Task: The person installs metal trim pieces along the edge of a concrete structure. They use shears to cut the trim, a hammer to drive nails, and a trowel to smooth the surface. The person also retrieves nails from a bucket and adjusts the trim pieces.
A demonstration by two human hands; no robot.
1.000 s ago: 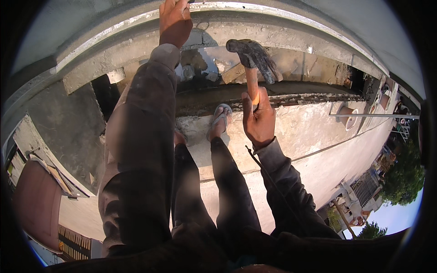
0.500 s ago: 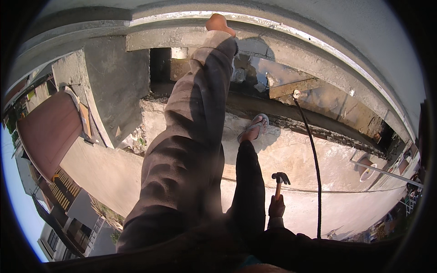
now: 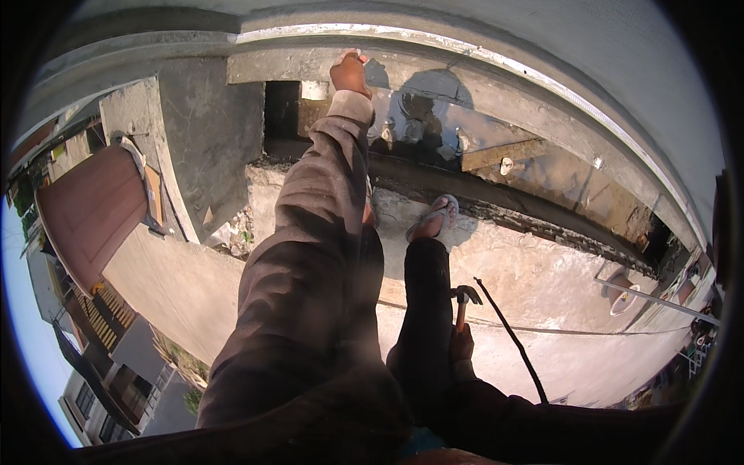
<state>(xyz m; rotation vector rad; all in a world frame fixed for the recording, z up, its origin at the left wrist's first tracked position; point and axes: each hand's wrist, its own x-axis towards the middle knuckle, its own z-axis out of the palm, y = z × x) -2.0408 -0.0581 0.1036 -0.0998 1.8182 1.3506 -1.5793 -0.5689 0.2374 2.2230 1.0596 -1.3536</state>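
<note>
My left arm stretches far ahead in a brown sleeve. Its hand [image 3: 350, 76] is over the near face of the long concrete beam [image 3: 418, 74], fingers curled in; whatever they may hold is too small to make out. Low on the right, my right hand [image 3: 463, 342] grips a claw hammer [image 3: 462, 311] by its orange-brown handle, with the dark head pointing up. The hammer is beside my dark trouser leg, well apart from my left hand.
Between beam and pale concrete slab [image 3: 558, 287] runs a trough of water [image 3: 442, 128] with a wooden board [image 3: 500, 153] in it. My sandalled foot [image 3: 435, 218] stands near its broken edge. A black cord [image 3: 511, 337] hangs at right; a reddish-brown panel [image 3: 93, 209] leans left.
My left hand has come back from the beam's bright upper edge and slightly left. The hammer has shifted a little left and down. The black cord's far end has swung nearer.
</note>
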